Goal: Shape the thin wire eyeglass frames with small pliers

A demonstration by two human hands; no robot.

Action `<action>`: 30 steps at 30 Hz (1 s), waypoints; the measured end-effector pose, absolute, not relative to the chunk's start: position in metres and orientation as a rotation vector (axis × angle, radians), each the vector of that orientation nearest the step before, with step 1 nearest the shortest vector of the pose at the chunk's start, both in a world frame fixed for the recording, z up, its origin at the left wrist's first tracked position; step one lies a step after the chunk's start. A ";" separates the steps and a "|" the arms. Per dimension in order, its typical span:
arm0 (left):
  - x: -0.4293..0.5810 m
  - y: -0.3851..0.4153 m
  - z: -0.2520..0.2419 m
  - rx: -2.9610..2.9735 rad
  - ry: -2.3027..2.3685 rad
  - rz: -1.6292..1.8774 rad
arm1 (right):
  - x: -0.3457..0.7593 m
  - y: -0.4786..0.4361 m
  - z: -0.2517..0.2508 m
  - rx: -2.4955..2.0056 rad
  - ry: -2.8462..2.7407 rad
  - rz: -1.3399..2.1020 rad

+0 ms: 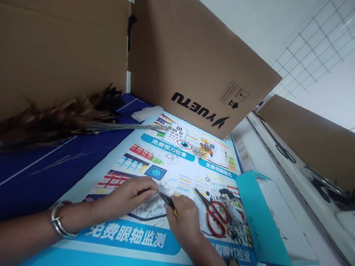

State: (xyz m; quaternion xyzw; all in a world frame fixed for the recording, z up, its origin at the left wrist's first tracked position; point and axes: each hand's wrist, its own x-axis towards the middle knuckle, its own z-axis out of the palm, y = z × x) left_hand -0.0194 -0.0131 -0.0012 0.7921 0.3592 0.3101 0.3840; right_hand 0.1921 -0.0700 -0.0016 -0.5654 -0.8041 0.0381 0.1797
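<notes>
My right hand (186,220) is closed around a pair of pliers (168,199) with dark jaws and a bit of yellow on the handle. The jaws point left and up, towards the fingertips of my left hand (136,192). Thumb and forefinger of that hand are pinched at the plier tips; what they hold is too small to make out. Loose thin wire pieces (160,220) lie on the printed sheet (112,261) under both hands. Red-handled scissors (218,219) rest just right of my right hand, blades pointing up and left.
Beside the scissors lie small dark rings (237,233) and a clear roll (237,211). A turquoise open box (251,226) stands at the right. Brown feathers (61,116) with long thin stems (123,126) lie at left. Cardboard panels (182,49) wall the back and left.
</notes>
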 end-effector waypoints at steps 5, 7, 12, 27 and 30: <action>-0.021 -0.013 -0.003 2.121 0.907 0.802 | 0.192 -0.071 -0.003 -1.592 -2.262 0.139; -0.022 -0.013 -0.005 2.177 0.910 0.816 | 0.192 -0.072 -0.002 -1.593 -2.263 0.136; -0.023 -0.015 -0.008 2.279 0.908 0.806 | 0.194 -0.073 -0.001 -1.582 -2.266 0.153; -0.022 -0.015 -0.007 2.340 0.891 0.753 | 0.197 -0.073 0.000 -1.574 -2.245 0.282; -0.024 -0.016 -0.011 2.372 0.886 0.790 | 0.197 -0.073 0.000 -1.580 -2.249 0.277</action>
